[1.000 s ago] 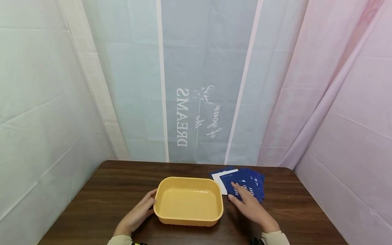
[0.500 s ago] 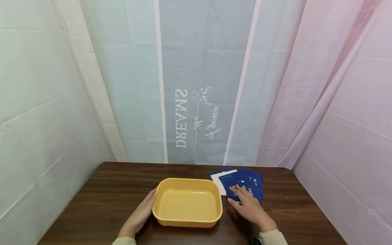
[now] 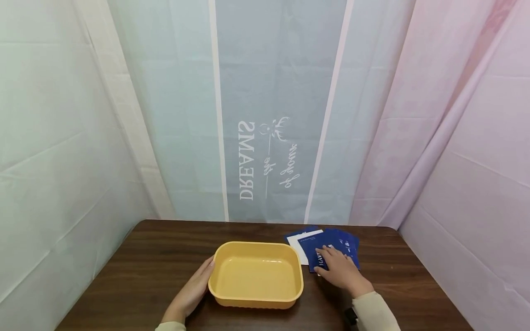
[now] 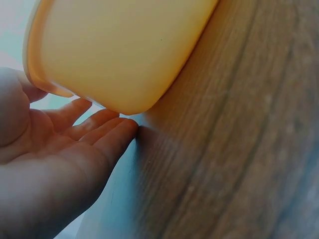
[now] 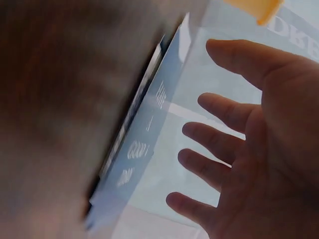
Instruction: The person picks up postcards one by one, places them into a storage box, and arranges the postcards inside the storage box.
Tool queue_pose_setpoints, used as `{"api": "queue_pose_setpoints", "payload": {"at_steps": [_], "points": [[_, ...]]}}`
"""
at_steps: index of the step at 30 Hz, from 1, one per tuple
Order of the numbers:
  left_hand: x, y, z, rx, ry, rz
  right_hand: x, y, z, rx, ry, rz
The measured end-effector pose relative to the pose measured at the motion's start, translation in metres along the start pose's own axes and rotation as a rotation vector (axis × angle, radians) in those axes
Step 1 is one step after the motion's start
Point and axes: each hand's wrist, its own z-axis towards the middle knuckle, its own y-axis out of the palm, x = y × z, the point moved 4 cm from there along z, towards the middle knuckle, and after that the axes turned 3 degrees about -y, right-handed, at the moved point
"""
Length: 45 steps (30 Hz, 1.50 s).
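A yellow rectangular plastic basin (image 3: 256, 276) stands upright on the table, its inside bare. Against its left side rests my left hand (image 3: 192, 289); the left wrist view has the fingers (image 4: 107, 134) relaxed along the outer wall (image 4: 114, 55) of the basin near a corner, the thumb partly behind the rim. To the right of the basin, several dark blue printed cards (image 3: 310, 255) lie fanned and overlapping, with a white one among them. My right hand (image 3: 341, 271) is over these cards, and in the right wrist view its fingers are spread, a gap separating them from the top card (image 5: 144, 129).
The dark wood-grain table (image 3: 165, 243) has rounded far corners. Behind it hangs a grey-blue curtain (image 3: 273, 92) with mirrored lettering, and pale cloth (image 3: 54, 161) closes off both sides. A black watch band (image 3: 351, 316) circles the right wrist.
My right hand has shifted slightly to the right over the cards, covering more of the top card's lettering. The left hand's fingers have slid forward a little along the basin's side. The cards stay in place.
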Motion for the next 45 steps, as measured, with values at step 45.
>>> {"api": "queue_pose_setpoints", "payload": {"at_steps": [45], "points": [[-0.005,0.000,0.001,0.010,0.012,-0.026,-0.004,0.032,0.071,-0.273,-0.005,-0.081]]}}
